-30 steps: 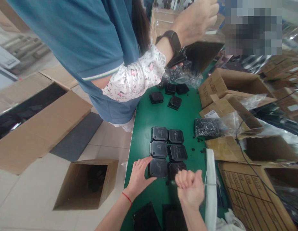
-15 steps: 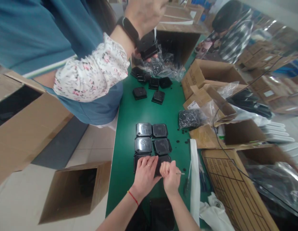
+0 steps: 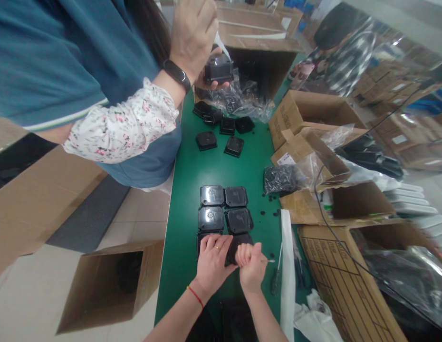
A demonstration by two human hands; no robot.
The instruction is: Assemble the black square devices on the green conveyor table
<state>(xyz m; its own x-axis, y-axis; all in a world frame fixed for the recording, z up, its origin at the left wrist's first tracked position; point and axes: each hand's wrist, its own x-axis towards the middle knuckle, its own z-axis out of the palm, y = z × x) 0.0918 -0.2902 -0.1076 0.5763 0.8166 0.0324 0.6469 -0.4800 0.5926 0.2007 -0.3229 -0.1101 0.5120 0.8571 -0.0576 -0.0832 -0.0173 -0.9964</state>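
Observation:
Black square plastic cases lie in two columns on the green table; one glossy case (image 3: 211, 218) and one duller case (image 3: 240, 221) form the middle row. My left hand (image 3: 214, 259) rests with fingers stretched over the nearest row, its thumb toward the right-hand near case (image 3: 241, 240). My right hand (image 3: 252, 266) is closed in a fist over that same case. A thin tool with a pale tip (image 3: 271, 261) sticks out of the fist on the right; the rest of it is hidden.
A co-worker's hand (image 3: 194, 35) is at a black case (image 3: 219, 69) with a white strip. Loose cases (image 3: 234, 146) lie ahead. Right of my hands are a screwdriver (image 3: 275, 280), a white strip (image 3: 287, 275) and cardboard boxes (image 3: 352, 280). Small black pieces (image 3: 263, 213) dot the table.
The co-worker's raised hand has shifted left, and the white strip now shows stretched up from the case. My hands stay nearly in place over the near row.

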